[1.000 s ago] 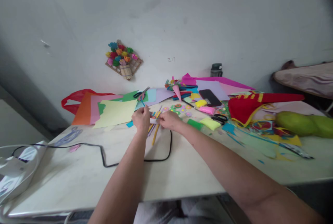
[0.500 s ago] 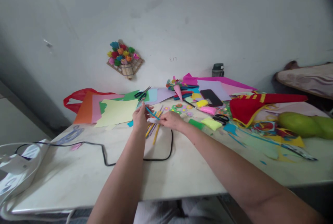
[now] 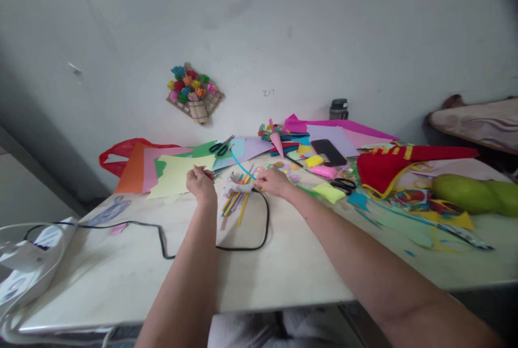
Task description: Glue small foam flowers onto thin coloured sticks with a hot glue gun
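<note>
My right hand (image 3: 273, 182) pinches one end of a thin blue strip (image 3: 242, 166). The strip curves up and left, its far end near dark-handled scissors (image 3: 220, 147). My left hand (image 3: 200, 182) is apart from the strip, over the edge of a pale yellow paper sheet (image 3: 182, 172). Its fingers are curled together, and what they hold, if anything, is hidden. Between the hands a white glue gun (image 3: 238, 188) with a black cord lies on several coloured sticks (image 3: 243, 209).
A black cord (image 3: 141, 223) runs to a white power strip (image 3: 52, 237) at left. On the right lie a phone (image 3: 329, 152), black scissors (image 3: 343, 185), clay packets (image 3: 328, 192), red cloth (image 3: 384, 167) and green fruit (image 3: 469, 192). A paper bouquet (image 3: 275, 140) stands behind.
My left hand has let go of the blue strip and moved left. The strip now springs upward from my right hand, which has shifted slightly right. The glue gun shows more fully.
</note>
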Tool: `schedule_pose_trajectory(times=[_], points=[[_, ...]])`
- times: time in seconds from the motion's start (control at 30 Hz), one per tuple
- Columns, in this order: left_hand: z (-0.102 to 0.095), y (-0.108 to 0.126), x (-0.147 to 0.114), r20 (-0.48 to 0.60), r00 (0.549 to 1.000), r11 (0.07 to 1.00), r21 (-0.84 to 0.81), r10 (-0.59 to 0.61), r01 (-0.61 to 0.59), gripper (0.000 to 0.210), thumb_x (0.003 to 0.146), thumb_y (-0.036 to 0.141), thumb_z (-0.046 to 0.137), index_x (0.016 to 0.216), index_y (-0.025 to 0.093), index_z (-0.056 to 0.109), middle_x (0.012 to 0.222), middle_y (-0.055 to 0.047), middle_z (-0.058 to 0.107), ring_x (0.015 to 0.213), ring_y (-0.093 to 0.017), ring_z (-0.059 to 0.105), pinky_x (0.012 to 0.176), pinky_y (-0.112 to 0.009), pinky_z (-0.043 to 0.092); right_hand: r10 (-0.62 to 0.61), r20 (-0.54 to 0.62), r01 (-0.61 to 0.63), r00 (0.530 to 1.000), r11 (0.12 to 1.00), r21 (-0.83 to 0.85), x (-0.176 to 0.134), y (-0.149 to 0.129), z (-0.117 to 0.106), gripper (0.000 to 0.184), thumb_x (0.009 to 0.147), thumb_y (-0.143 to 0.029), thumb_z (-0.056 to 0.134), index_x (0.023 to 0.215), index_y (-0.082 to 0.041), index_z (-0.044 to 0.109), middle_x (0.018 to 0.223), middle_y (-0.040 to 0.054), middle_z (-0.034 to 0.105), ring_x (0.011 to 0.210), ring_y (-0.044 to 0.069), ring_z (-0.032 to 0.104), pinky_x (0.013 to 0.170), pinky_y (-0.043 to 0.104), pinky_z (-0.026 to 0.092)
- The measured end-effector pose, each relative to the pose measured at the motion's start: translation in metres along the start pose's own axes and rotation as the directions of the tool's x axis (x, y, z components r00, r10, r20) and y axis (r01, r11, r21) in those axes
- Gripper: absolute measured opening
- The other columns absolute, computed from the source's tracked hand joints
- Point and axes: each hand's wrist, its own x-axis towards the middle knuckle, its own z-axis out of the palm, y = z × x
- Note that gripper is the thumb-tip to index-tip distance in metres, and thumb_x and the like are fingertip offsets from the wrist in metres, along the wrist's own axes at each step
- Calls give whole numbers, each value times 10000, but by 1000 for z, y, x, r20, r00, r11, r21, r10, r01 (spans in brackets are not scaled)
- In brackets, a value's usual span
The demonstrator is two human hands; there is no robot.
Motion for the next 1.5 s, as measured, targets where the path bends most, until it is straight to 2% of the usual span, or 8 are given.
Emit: schedule_pose_trajectory(times=[0.1,0.27,0.5,0.63,0.9,1.17,1.37,1.5], points=[[-7,2,6,-52,986,958,-251,-158,140,191,786,312,367,700,164,450,618,-11,575,468,-87,535,448,-202,397,8,10,-8,1000,1000,24,1,5,-1,243,741,-335,508,651,-190,682,678,13,648,641,119,532,519,220,279],[-12,-2,14,107,975,874,-433,-192,220,175,770,301,427,658,166,433,948,-102,639,843,-144,626,675,-264,491,27,8,-27,1000,999,20,2,11,0,244,731,-335,514,610,-186,665,650,5,642,641,117,530,508,219,267],[-4,-2,-3,467,846,848,-312,-255,428,279,687,380,591,602,134,488,733,-105,659,653,-158,639,642,-291,507,-54,-7,54,999,998,18,4,16,4,259,739,-352,506,621,-187,667,599,-6,605,588,101,491,499,214,240],[2,1,-16,660,722,860,-229,-207,456,248,623,314,665,737,107,588,801,-107,667,697,-164,641,632,-273,499,-83,-22,84,996,996,15,5,18,4,286,757,-369,489,626,-187,665,597,-13,602,570,94,478,496,211,235],[21,12,-48,777,618,876,-211,-118,433,367,621,419,661,809,106,617,789,-102,673,706,-164,634,650,-276,491,21,-69,-19,997,999,29,4,8,8,285,784,-359,477,676,-202,689,684,33,665,648,135,558,531,221,306],[25,12,-52,721,690,960,-144,-64,239,381,615,469,635,738,108,635,676,-66,660,556,-121,586,556,-247,474,85,-72,-69,994,978,198,7,1,24,296,797,-355,453,705,-194,684,708,21,666,649,122,552,539,213,323],[4,6,-9,548,835,989,78,62,-124,299,605,433,626,672,144,659,512,-15,605,476,-107,535,504,-208,423,99,-150,-70,984,980,185,2,-4,17,350,786,-416,431,663,-173,649,649,17,612,596,111,490,507,218,266],[-15,-6,15,516,857,949,267,9,-171,240,611,405,599,618,170,648,469,1,578,452,-111,519,480,-207,409,141,-153,-108,978,973,203,2,0,14,316,779,-364,430,644,-168,638,688,21,622,604,107,493,506,212,264]])
